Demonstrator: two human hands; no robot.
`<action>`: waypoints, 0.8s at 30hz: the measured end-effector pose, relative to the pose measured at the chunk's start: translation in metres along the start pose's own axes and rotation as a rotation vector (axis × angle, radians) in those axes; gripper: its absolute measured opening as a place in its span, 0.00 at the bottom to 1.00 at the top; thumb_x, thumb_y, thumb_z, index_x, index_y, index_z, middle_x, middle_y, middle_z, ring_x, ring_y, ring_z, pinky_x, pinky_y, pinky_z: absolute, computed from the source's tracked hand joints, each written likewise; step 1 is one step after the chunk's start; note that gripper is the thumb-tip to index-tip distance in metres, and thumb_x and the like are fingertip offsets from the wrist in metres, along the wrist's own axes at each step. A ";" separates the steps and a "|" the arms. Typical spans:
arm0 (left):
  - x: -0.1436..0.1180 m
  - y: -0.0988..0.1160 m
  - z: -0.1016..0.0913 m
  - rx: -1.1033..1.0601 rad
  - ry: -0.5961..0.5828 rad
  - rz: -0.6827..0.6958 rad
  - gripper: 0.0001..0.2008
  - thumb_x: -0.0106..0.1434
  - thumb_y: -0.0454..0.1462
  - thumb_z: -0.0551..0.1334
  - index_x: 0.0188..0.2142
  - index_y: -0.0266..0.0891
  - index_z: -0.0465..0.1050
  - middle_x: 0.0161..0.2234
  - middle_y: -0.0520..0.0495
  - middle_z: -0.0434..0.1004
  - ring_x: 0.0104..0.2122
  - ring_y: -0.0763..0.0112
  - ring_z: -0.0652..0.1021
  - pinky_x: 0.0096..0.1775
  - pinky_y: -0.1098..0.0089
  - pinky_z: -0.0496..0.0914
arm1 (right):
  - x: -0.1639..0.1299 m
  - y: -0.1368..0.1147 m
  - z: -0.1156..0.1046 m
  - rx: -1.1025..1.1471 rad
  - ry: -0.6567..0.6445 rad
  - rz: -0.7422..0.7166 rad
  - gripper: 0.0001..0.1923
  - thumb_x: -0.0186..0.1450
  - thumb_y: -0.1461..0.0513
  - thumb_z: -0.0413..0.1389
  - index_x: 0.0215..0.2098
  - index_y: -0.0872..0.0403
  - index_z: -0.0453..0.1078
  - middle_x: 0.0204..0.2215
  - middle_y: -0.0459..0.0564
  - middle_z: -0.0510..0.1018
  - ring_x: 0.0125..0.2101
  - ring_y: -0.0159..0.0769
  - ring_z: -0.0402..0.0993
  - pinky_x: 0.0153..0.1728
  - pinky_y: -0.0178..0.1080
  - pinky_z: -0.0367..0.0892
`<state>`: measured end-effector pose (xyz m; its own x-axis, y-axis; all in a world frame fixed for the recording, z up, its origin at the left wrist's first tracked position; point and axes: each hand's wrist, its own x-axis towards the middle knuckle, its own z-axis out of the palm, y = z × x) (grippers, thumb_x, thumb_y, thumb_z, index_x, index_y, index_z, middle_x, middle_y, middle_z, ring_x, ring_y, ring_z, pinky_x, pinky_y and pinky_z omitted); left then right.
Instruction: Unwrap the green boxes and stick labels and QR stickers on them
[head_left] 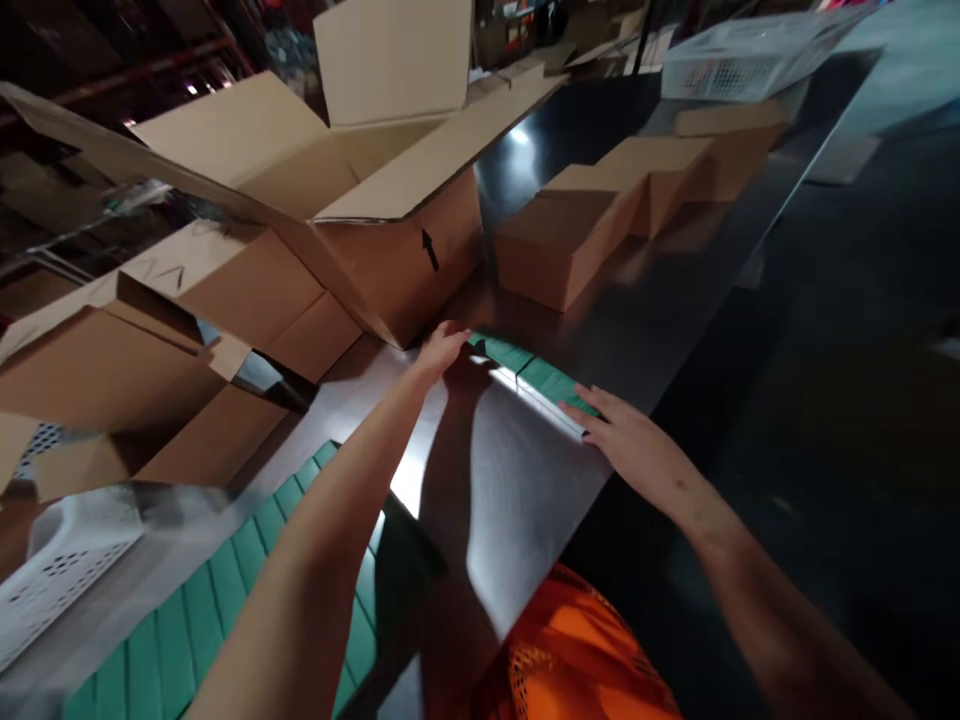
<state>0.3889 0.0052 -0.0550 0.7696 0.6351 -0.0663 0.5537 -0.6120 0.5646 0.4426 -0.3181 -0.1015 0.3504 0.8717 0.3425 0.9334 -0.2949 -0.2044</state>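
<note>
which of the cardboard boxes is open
The big box just beyond the left hand, flaps spread wide. The three small boxes lined up on its right are shut.

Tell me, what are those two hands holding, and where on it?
A row of green packets on the table: left hand at its far end, right hand at its near end.

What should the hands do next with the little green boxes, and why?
Probably press inward and lift. The left hand touches one end of the short row of green boxes and the right hand touches the other end, both flat on the shiny table. The row lies loose beside the big open carton, not yet squeezed together.
</note>
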 end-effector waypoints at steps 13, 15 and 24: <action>-0.073 -0.067 -0.089 0.323 -0.182 -0.166 0.16 0.56 0.48 0.65 0.34 0.38 0.83 0.33 0.42 0.83 0.39 0.57 0.81 0.40 0.67 0.72 | 0.003 -0.117 0.025 0.571 -0.031 -0.138 0.21 0.70 0.64 0.55 0.61 0.53 0.64 0.53 0.53 0.77 0.55 0.44 0.72 0.58 0.55 0.67; -0.095 -0.081 -0.105 0.459 -0.202 -0.204 0.15 0.54 0.47 0.66 0.29 0.36 0.83 0.30 0.39 0.82 0.41 0.50 0.80 0.43 0.63 0.71 | 0.007 -0.143 0.032 0.574 -0.107 -0.184 0.24 0.69 0.64 0.57 0.62 0.54 0.61 0.54 0.55 0.76 0.60 0.47 0.67 0.61 0.63 0.60; -0.135 -0.106 -0.107 0.631 -0.120 -0.198 0.22 0.62 0.47 0.57 0.43 0.33 0.82 0.42 0.30 0.82 0.45 0.48 0.79 0.44 0.60 0.72 | 0.017 -0.177 0.038 0.563 -0.216 -0.323 0.38 0.62 0.52 0.65 0.63 0.59 0.59 0.57 0.65 0.71 0.60 0.53 0.65 0.61 0.60 0.59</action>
<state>0.1924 0.0342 -0.0181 0.6441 0.7292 -0.2311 0.7397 -0.6707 -0.0543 0.2804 -0.2358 -0.0941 -0.0164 0.9577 0.2874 0.7858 0.1901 -0.5886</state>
